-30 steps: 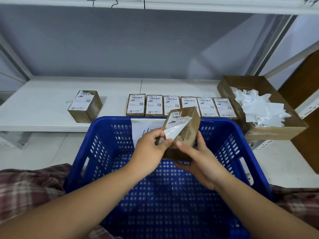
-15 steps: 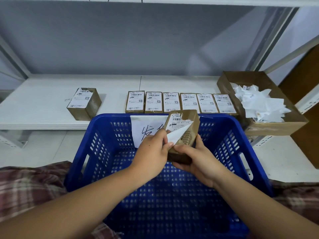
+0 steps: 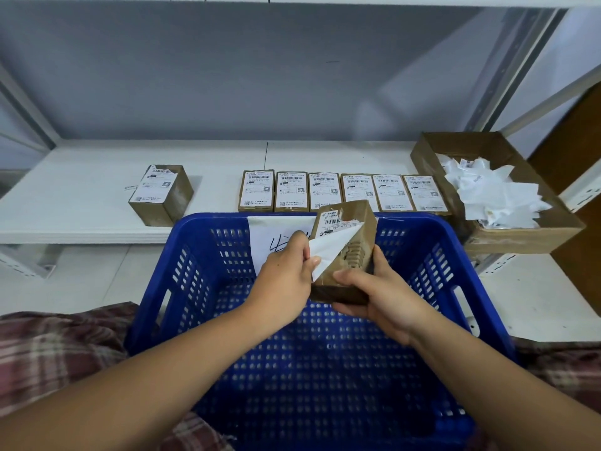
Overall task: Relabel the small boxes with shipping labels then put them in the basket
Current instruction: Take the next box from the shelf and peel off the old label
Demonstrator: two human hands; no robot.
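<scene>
peeling mid-frame — your right grip (image 3: 383, 297) wraps the box (image 3: 359, 224) to brace it while your left grip (image 3: 286, 275) pinches the lifted label (image 3: 328, 252).

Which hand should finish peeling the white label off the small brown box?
Left. The left hand pinches the lifted corner of the white paper label, while the right hand grips the small brown cardboard box over the blue plastic basket.

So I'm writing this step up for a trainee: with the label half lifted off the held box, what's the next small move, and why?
Probably peel the label the rest of the way off with the left hand, which pinches its lifted lower corner. Its barcode end is stuck to the small box, which the right hand grips above the basket.
</scene>
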